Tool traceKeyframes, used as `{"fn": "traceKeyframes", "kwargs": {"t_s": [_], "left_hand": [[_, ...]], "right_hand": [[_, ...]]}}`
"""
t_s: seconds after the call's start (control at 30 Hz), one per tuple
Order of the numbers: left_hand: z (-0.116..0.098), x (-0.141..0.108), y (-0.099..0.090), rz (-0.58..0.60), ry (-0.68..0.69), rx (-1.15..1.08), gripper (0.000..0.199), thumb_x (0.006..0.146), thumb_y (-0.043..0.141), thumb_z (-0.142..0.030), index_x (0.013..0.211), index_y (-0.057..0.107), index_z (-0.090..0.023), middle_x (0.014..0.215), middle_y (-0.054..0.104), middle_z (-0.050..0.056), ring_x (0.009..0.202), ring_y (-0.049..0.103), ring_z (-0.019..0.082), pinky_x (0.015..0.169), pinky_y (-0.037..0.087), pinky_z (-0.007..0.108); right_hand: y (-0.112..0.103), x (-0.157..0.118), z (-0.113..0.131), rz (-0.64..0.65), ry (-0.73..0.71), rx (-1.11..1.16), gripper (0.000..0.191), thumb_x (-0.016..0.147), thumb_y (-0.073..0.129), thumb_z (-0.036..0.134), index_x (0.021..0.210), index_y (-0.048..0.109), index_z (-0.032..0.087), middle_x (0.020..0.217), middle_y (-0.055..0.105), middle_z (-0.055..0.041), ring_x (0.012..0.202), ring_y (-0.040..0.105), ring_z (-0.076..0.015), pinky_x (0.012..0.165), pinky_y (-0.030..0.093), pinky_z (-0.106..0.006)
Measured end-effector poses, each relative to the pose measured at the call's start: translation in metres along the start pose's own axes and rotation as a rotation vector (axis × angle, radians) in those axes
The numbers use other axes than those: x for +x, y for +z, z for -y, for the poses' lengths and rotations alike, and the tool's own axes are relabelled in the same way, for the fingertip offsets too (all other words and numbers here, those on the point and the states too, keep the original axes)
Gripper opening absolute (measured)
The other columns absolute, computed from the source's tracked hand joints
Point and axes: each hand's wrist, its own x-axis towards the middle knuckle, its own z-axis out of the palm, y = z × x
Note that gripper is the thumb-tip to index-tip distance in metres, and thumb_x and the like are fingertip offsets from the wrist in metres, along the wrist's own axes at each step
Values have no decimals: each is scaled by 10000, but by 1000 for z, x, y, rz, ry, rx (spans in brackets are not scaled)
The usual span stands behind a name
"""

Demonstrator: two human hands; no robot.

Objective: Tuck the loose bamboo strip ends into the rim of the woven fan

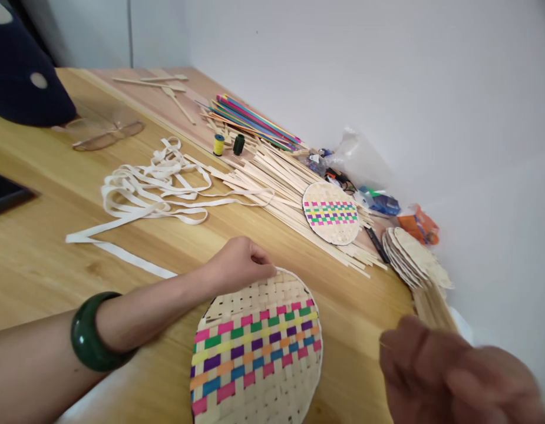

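My left hand (243, 265), below a green bangle (94, 331) on the wrist, pinches the upper rim of a round woven fan (254, 353). The fan has pink, green, yellow, purple, orange and blue strips, and white edging shows along its right rim; its bottom is cut off. A white ribbon (131, 257) runs across the table and passes behind my left forearm. My right hand (458, 377), blurred and raised at lower right, is apart from the fan. Its fingers are closed, and whatever they pinch cannot be made out.
Loose ribbon (157, 182) lies heaped at left, near glasses (108, 135). Pale strips (276, 182), coloured strips (254, 121), yellow thread (218, 145) and dark green thread (238, 144) lie behind. A smaller woven fan (330, 213) and stacked woven discs (416, 259) sit toward the wall.
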Motion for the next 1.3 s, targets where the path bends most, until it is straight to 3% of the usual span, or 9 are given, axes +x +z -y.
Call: {"fn": "traceKeyframes", "kwargs": {"t_s": [0.07, 0.17, 0.27, 0.37, 1.3], "left_hand": [[0, -1, 1, 22, -1, -3, 185, 689, 652, -314, 625, 741, -165, 575, 648, 0, 540, 517, 132, 483, 370, 215], [0, -2, 3, 34, 10, -2, 209, 704, 643, -333, 647, 742, -159, 581, 637, 1, 537, 504, 125, 477, 359, 211], [-1, -4, 4, 34, 34, 13, 234, 716, 634, -357, 666, 741, -156, 595, 631, 2, 547, 496, 123, 480, 353, 210], [-2, -4, 5, 43, 35, 20, 243, 719, 630, -363, 672, 736, -149, 601, 631, 0, 553, 489, 119, 492, 356, 210], [-1, -6, 6, 42, 52, 36, 221, 740, 626, -320, 656, 728, -143, 587, 630, -15, 560, 488, 101, 495, 364, 189]], "right_hand": [[16, 4, -11, -79, 69, -183, 69, 869, 606, 205, 883, 643, 262, 625, 561, -16, 537, 516, -161, 441, 392, -292], [31, 6, -35, 85, 132, -448, 170, 873, 567, 137, 914, 674, 262, 783, 686, -25, 664, 627, -166, 560, 486, -277], [36, 3, -55, 193, 63, -618, 200, 872, 525, 127, 967, 671, 227, 850, 714, -49, 717, 657, -178, 632, 523, -284], [38, 1, -63, 206, -15, -706, 202, 867, 511, 116, 972, 658, 208, 818, 711, -56, 686, 652, -166, 629, 531, -274], [39, -1, -63, 252, -161, -786, 174, 855, 535, 44, 948, 660, 121, 691, 628, -26, 617, 582, -114, 541, 442, -211]]}}
